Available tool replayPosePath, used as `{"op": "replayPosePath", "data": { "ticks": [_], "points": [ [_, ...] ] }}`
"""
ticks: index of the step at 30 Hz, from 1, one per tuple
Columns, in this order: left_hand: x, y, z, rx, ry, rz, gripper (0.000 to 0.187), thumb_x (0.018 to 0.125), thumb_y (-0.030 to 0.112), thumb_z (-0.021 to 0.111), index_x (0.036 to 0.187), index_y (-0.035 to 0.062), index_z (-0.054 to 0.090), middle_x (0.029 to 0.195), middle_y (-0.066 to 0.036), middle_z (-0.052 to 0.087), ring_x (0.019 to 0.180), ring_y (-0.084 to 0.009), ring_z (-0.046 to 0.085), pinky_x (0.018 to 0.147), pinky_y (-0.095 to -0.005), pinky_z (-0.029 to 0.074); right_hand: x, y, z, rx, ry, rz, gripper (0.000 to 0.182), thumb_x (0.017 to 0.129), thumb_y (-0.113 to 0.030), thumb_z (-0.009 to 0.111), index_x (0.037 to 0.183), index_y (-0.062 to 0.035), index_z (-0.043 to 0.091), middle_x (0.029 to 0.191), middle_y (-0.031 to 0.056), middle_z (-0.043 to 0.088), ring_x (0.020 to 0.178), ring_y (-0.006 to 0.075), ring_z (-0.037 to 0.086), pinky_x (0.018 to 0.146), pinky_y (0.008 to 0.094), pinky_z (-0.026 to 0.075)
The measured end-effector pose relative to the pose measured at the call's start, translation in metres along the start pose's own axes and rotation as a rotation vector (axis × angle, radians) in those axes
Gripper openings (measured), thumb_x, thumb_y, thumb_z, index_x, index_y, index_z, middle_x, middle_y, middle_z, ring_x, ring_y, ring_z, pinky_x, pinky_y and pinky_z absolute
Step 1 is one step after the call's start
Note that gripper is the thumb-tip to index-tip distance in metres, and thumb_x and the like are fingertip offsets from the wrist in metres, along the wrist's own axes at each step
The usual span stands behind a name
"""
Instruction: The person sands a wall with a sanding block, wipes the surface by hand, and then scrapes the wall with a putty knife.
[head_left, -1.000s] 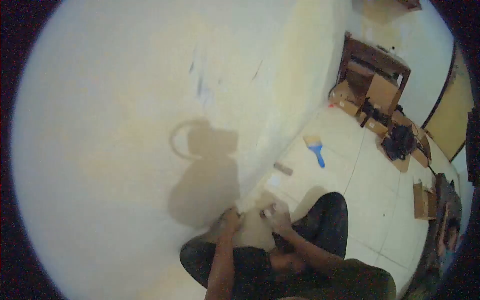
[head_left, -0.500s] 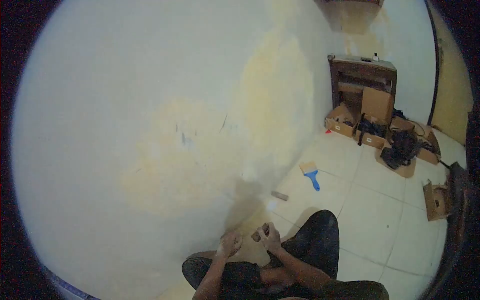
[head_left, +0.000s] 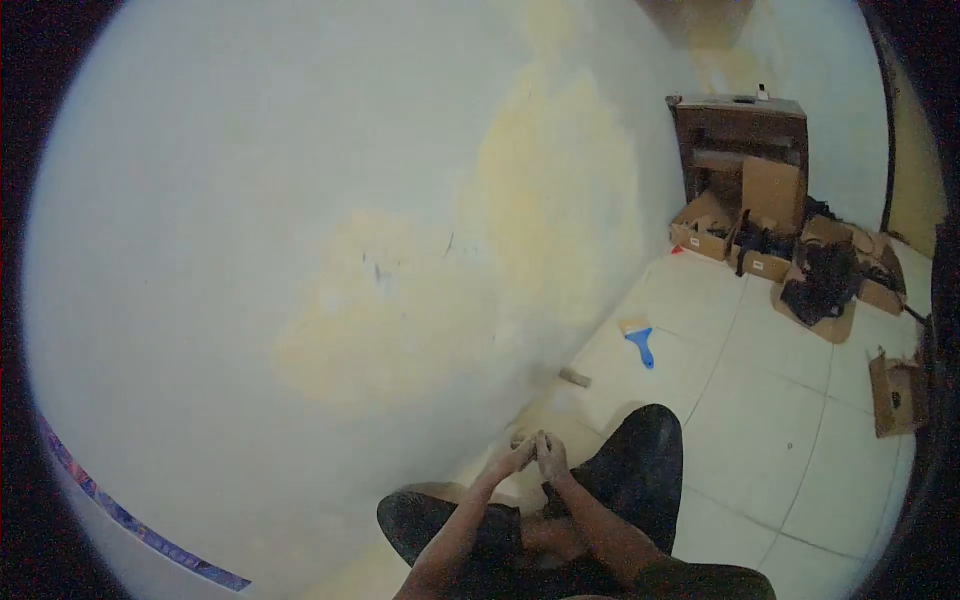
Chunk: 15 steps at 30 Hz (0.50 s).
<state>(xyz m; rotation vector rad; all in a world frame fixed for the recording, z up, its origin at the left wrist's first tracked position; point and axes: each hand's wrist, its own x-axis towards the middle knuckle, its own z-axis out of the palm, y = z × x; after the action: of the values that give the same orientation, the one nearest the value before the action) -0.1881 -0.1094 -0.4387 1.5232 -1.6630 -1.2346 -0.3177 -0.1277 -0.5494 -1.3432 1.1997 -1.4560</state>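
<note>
My left hand (head_left: 512,460) and my right hand (head_left: 551,458) meet above my lap, close to the foot of the wall. Their fingers are closed and touch around a small brown piece (head_left: 521,439), which looks like folded sandpaper and is mostly hidden by the fingers. Pale dust coats both hands. Beyond them on the floor lies a small brownish block (head_left: 575,377). Farther off, a wide paintbrush (head_left: 640,346) with a blue handle rests on the tiles.
The pale wall (head_left: 400,330) with yellowish patches rises at left. A wooden cabinet (head_left: 745,125) stands in the far corner, with open cardboard boxes (head_left: 706,243) and dark items before it. Another carton (head_left: 897,400) sits at right. My crossed legs (head_left: 640,455) flank the hands.
My hands have come together; the left has moved right toward the right hand, which held the brown piece apart from it earlier. The view has turned slightly left.
</note>
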Motion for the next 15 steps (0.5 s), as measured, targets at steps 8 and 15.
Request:
{"op": "replayPosePath", "data": {
  "ticks": [8, 15],
  "points": [
    [0.015, 0.000, 0.019, 0.463, 0.176, 0.142, 0.039, 0.097, 0.031, 0.068, 0.124, 0.0035, 0.068, 0.114, -0.018, 0.074, 0.105, -0.0327, 0.073, 0.092, -0.0426, 0.057, 0.009, -0.022, -0.013, 0.653, -0.044, 0.580, 0.039, 0.107, -0.045, 0.051, 0.106, -0.0096, 0.067, 0.091, 0.0031, 0.068, 0.076, 0.0135, 0.062, 0.066, 0.0315, 0.052],
    [0.036, -0.006, -0.012, 0.262, 0.302, 0.182, 0.037, 0.096, 0.034, 0.066, 0.120, 0.0057, 0.070, 0.109, -0.020, 0.073, 0.099, -0.0341, 0.071, 0.089, -0.0438, 0.055, 0.010, -0.039, -0.013, 0.506, -0.171, 0.477, 0.032, 0.103, -0.038, 0.062, 0.115, -0.0089, 0.064, 0.098, 0.0042, 0.068, 0.075, 0.0131, 0.063, 0.064, 0.0283, 0.051]
  ]
}}
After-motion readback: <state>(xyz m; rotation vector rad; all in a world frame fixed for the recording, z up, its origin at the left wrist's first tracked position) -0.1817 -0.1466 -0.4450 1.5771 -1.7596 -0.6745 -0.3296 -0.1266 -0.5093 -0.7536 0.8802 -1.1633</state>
